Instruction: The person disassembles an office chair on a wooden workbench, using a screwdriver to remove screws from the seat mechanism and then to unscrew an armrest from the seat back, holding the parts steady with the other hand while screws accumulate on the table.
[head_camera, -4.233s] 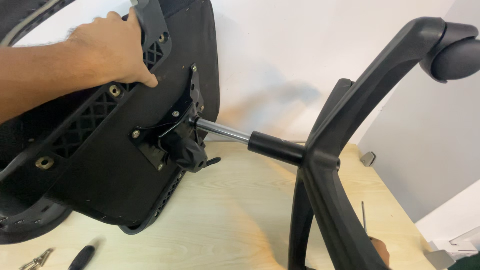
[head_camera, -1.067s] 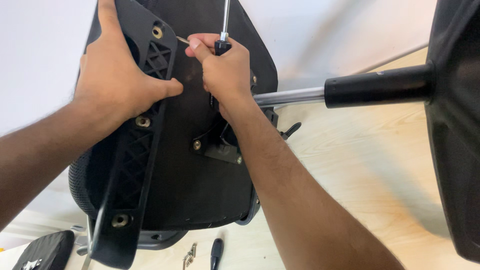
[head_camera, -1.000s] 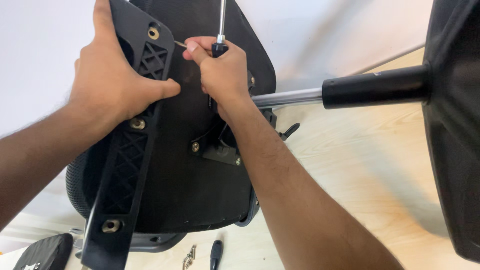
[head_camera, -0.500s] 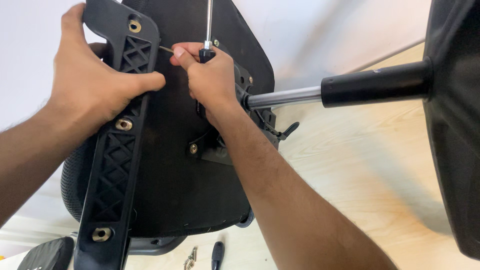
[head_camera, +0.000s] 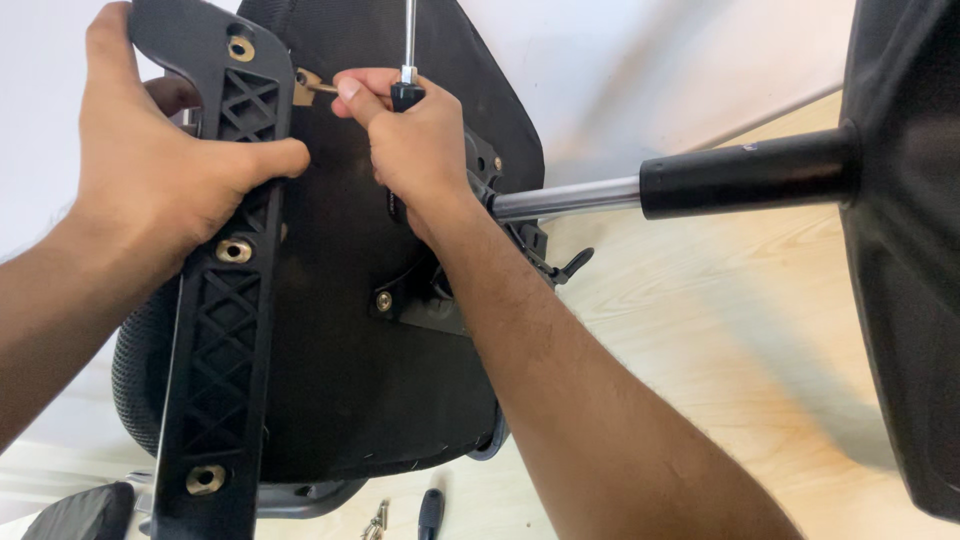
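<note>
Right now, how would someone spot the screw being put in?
Find the upturned black chair seat, then the black ribbed plastic bracket gripped by the left hand. Beside its top hole, the right hand pinches a brass-coloured screw, the only loose fastener.

Only one view was given, from a camera worn on the person's head. It looked down and forward along both forearms, which entered from the bottom and left edges. It sat close: the left hand (head_camera: 165, 170) and right hand (head_camera: 415, 140) filled the upper left, and the underside of the office chair seat (head_camera: 350, 380) took up most of the left half, cropped at the top. The chair base (head_camera: 905, 260) was cut off by the right edge. Beyond lay the light wooden floor (head_camera: 720, 330) and a white wall (head_camera: 640, 70). No second view overlapped with it.
</note>
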